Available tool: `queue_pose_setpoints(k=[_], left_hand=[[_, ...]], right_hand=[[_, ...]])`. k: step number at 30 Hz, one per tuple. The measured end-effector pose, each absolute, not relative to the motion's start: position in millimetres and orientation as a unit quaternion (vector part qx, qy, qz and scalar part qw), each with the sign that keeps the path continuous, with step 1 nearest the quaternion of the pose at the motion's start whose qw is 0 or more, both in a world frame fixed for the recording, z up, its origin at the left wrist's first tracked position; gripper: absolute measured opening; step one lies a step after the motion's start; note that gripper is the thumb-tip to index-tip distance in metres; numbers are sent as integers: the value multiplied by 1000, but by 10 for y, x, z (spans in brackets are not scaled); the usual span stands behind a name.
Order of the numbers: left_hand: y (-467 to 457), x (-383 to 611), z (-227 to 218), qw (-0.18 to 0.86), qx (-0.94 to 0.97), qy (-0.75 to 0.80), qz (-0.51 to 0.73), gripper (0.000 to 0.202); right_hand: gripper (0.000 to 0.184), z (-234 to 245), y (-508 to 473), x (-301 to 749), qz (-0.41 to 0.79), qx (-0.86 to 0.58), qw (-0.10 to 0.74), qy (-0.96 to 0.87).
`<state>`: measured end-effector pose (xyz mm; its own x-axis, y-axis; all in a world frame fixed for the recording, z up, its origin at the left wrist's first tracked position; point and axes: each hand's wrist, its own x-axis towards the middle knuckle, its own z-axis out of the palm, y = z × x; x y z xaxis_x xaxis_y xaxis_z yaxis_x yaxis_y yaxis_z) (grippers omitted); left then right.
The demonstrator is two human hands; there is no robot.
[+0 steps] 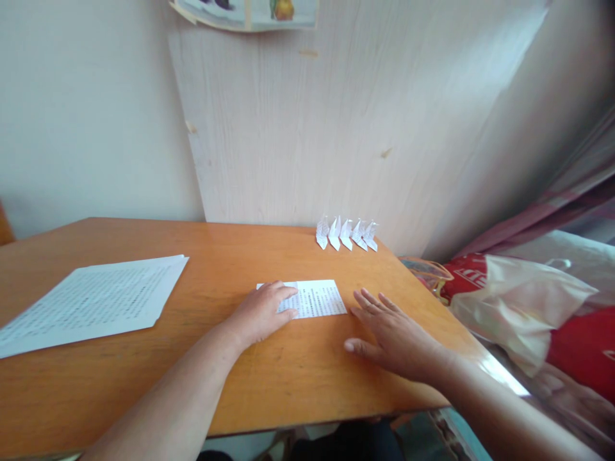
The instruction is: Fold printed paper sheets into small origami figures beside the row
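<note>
A small rectangular sheet of printed paper (319, 299) lies flat on the wooden table in front of me, with a crease line across it. My left hand (264, 310) rests on its left part, thumb and forefinger apart, pressing it against the tabletop. The rest of that hand's fingers hide the paper's left end. Just off the sheet's right edge is my right hand (391, 333), palm down with the fingers spread and nothing in it.
A stack of printed sheets (96, 301) lies on the left of the table (192, 390). Several folded white paper shapes (346, 235) stand in a row at the back right, near the wall panel. Beyond the table's right edge are plastic bags (519, 301) and a curtain.
</note>
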<state>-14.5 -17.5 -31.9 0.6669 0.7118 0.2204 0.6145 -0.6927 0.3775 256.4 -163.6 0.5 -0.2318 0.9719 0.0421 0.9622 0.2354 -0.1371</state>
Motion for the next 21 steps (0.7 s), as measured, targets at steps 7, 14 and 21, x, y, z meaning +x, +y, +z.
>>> queue_pose_setpoints(k=[7,14,21], left_hand=[[-187,-134,-309,134,900,374,180,45],[-197,-123,-277,157,904,352,186,44],[-252,-124,-230,146,899,368,187,49]], right_hand=[[57,26,-1327,2342,47,-592,170,-787],[53,-1,-774,2042,57,-499,119,-857],[65,-186,-536,2165,92,-472,60,-875]])
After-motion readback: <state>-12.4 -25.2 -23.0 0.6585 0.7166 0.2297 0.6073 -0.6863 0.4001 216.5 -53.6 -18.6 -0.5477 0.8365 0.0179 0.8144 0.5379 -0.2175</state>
